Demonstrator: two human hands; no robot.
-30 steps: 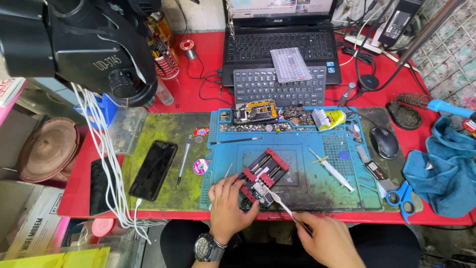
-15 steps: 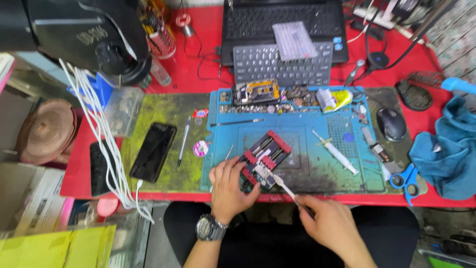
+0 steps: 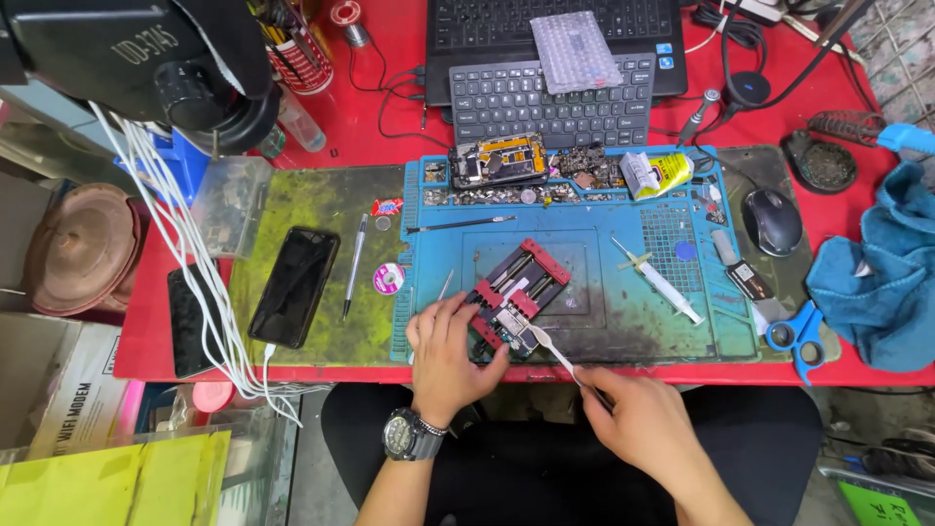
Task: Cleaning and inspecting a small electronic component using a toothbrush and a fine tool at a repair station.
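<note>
At the near table edge, a thin white brush (image 3: 553,349) is pinched between the curled fingers of the right hand (image 3: 638,419), its tip laid on the circuit board (image 3: 513,321). The red clamp fixture (image 3: 517,291) holding that board is gripped at its near-left corner by the left hand (image 3: 446,356), wrist bent upward. Both are set on the blue work mat (image 3: 584,255). Farther off, a syringe (image 3: 657,280) and a keyboard (image 3: 548,100) are seen.
</note>
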